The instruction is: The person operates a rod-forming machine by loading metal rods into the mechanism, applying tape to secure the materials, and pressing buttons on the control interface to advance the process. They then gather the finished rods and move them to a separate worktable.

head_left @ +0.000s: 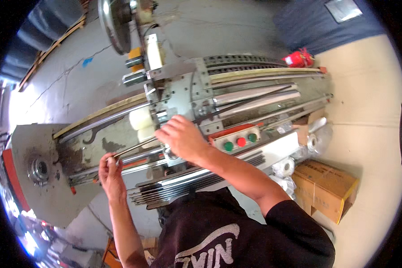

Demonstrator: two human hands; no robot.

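My left hand point(111, 176) is closed, thumb and fingers pinching the near left end of a thin metal rod point(136, 146). The rod slants up to the right. My right hand point(181, 137) lies over the machine carriage point(181, 98), its fingers bent round the rod beside white rollers point(140, 118). Beyond that hand, a dark bar point(250, 101) runs on to the upper right; my hand hides whether it is the same rod. A bundle of thin metal rods point(178, 186) lies along the machine's front, close to my body.
A control box point(234, 139) with green and red buttons sits right of my right hand. Polished guide rails point(105, 123) run along the machine between end plates. A cardboard box point(324, 187) and plastic-wrapped rolls point(283, 167) stand at right. A fire extinguisher point(299, 58) is behind.
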